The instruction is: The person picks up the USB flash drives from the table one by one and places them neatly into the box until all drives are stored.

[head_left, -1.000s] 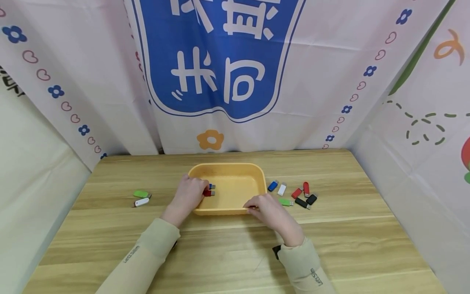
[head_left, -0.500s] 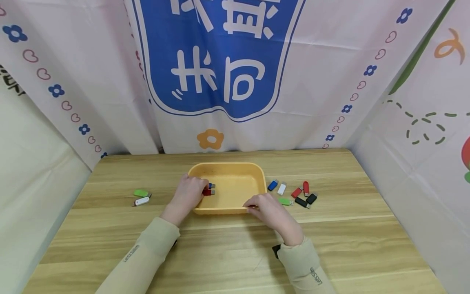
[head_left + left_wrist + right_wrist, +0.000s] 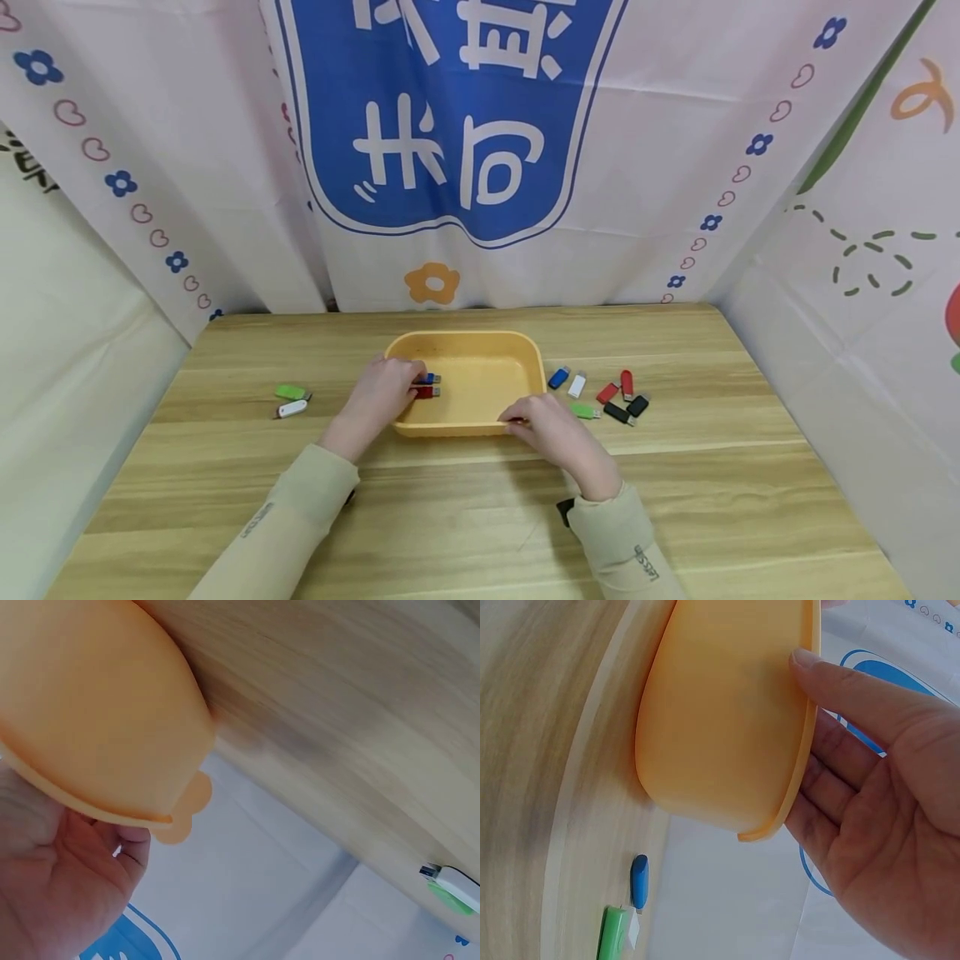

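A yellow tray (image 3: 487, 431) stands on the table, its near right rim pinched by my right hand (image 3: 551, 427). In the right wrist view the thumb (image 3: 806, 660) presses the outer wall and the fingers are inside. My left hand (image 3: 384, 392) reaches over the tray's left end, fingertips apart at the left ends of a blue USB stick (image 3: 430, 378) and a red USB stick (image 3: 427, 392). Those two sticks lie parallel on the tray floor, plugs pointing right. The tray wall partly hides the left fingertips in the left wrist view.
To the tray's right lie several loose USB sticks, among them a blue one (image 3: 558, 377), a white one (image 3: 577, 385), a green one (image 3: 584, 411) and a black one (image 3: 618, 413). At left are a green stick (image 3: 291, 392) and a white stick (image 3: 291, 408).
My left hand has drawn slightly left, uncovering more of the blue USB stick, while both sticks stay in place. The right hand keeps its hold on the tray rim.
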A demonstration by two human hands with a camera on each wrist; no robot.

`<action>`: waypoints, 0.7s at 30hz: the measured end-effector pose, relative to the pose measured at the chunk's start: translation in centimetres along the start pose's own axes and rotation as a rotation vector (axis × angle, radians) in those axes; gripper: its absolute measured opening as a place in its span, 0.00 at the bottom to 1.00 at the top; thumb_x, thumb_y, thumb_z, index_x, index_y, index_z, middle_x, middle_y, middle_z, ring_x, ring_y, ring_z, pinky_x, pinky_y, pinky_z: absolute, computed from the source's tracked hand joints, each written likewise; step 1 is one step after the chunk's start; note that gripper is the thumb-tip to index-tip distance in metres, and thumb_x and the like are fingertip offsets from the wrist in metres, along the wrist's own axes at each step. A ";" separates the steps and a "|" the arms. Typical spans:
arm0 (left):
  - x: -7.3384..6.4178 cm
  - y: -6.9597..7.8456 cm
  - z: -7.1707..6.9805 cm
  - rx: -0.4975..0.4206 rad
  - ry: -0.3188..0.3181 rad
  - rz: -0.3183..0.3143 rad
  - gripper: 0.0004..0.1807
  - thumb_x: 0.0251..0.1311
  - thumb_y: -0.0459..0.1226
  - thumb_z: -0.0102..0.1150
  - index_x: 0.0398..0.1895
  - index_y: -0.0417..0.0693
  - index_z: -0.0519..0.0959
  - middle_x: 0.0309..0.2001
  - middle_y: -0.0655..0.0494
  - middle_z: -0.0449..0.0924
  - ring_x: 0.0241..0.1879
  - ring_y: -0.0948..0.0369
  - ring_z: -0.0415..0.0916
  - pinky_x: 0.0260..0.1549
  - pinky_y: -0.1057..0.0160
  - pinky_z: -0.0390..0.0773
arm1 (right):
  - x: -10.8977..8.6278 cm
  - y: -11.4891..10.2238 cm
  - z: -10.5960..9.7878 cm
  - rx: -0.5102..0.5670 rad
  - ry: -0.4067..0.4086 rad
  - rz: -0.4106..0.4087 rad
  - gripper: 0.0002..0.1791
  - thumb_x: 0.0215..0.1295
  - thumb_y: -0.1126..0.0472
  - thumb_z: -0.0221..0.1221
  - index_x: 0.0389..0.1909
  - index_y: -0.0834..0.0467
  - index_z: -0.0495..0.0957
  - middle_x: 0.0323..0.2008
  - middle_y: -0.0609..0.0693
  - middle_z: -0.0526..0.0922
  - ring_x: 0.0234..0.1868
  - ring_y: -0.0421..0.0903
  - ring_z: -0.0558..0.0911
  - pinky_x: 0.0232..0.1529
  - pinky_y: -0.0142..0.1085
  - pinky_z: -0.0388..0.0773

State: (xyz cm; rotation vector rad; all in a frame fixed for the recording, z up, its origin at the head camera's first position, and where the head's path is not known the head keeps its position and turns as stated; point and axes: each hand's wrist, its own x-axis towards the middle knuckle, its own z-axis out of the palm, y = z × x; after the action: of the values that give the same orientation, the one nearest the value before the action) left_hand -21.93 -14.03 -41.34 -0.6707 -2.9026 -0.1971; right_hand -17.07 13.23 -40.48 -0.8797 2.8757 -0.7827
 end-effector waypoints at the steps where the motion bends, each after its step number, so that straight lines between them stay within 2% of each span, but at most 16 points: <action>1: 0.0 -0.1 -0.1 -0.017 0.007 0.004 0.09 0.52 0.33 0.74 0.37 0.46 0.86 0.35 0.52 0.88 0.34 0.56 0.84 0.39 0.53 0.79 | 0.0 0.0 0.0 0.002 0.000 0.002 0.06 0.62 0.64 0.66 0.39 0.56 0.89 0.38 0.49 0.90 0.40 0.45 0.88 0.42 0.38 0.84; 6: -0.5 -0.7 -0.7 -0.124 0.066 0.055 0.09 0.55 0.32 0.71 0.40 0.44 0.86 0.37 0.52 0.87 0.36 0.56 0.83 0.43 0.54 0.83 | -0.1 0.1 0.0 0.005 0.001 0.008 0.06 0.62 0.65 0.66 0.39 0.57 0.89 0.38 0.50 0.90 0.41 0.45 0.88 0.42 0.39 0.84; 11: -1.5 -2.1 -1.8 -0.194 0.144 0.109 0.10 0.58 0.31 0.68 0.44 0.44 0.85 0.42 0.51 0.87 0.42 0.54 0.85 0.43 0.55 0.85 | -0.1 0.0 0.0 0.009 -0.007 0.016 0.07 0.63 0.65 0.65 0.40 0.57 0.89 0.39 0.50 0.90 0.42 0.46 0.88 0.44 0.39 0.84; 15: -2.5 -3.8 -2.3 -0.238 0.180 0.061 0.11 0.63 0.32 0.63 0.48 0.43 0.84 0.47 0.48 0.87 0.45 0.52 0.84 0.45 0.52 0.84 | -0.1 0.0 0.0 0.018 -0.011 0.018 0.07 0.63 0.65 0.65 0.40 0.57 0.89 0.39 0.50 0.90 0.42 0.46 0.88 0.43 0.39 0.84; 21: -4.1 -7.0 -2.4 -0.271 0.173 -0.048 0.14 0.67 0.31 0.58 0.54 0.41 0.81 0.49 0.43 0.85 0.47 0.48 0.82 0.48 0.45 0.81 | -0.1 0.0 -0.2 0.022 -0.019 0.019 0.07 0.63 0.64 0.65 0.40 0.56 0.89 0.39 0.49 0.90 0.42 0.45 0.88 0.44 0.39 0.84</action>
State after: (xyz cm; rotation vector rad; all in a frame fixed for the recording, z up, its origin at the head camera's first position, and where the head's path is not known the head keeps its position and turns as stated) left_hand -21.11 -22.42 -40.41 -0.5890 -2.7512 -0.6307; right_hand -17.02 13.38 -40.28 -0.8511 2.8490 -0.7977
